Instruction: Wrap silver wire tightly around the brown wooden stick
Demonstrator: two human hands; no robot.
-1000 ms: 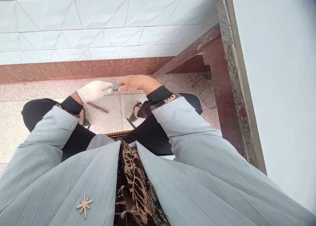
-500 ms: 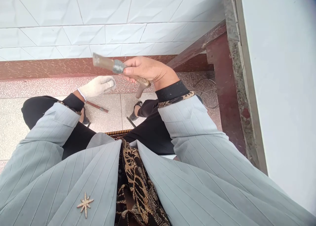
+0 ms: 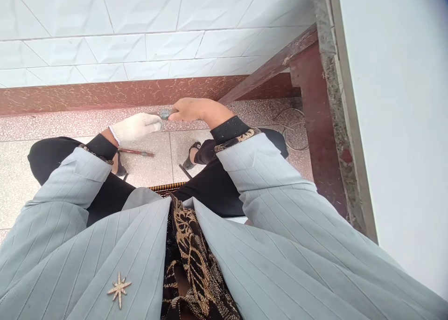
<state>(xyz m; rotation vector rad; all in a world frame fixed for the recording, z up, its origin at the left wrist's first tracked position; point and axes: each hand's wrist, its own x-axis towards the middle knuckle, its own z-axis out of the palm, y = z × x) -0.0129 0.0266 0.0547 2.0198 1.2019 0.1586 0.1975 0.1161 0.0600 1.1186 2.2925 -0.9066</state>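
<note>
My right hand [image 3: 192, 110] is closed round a brown wooden-looking tool bound with a coil of grey wire [image 3: 165, 114]. Its rear part is hidden by the hand. The tool's front end reaches the fingers of my left hand [image 3: 135, 128], which wears a white knitted glove. Those gloved fingers are closed on a small greyish lump [image 3: 161, 124], whose kind I cannot make out. Whether the tool touches the lump is hidden. Below the left hand, a thin reddish-brown rod [image 3: 136, 152] with a wire-wrapped band lies on the floor.
A white tiled wall [image 3: 168, 47] with a reddish skirting band [image 3: 105, 93] stands ahead. At the right are a dark red wooden frame [image 3: 317, 119] and a white surface [image 3: 395, 110]. A pale cord [image 3: 297, 148] lies on the floor by the frame.
My right hand has come down and to the left, turning the tool so its front end meets my left hand. The gloved hand stays almost in place, slightly lower.
</note>
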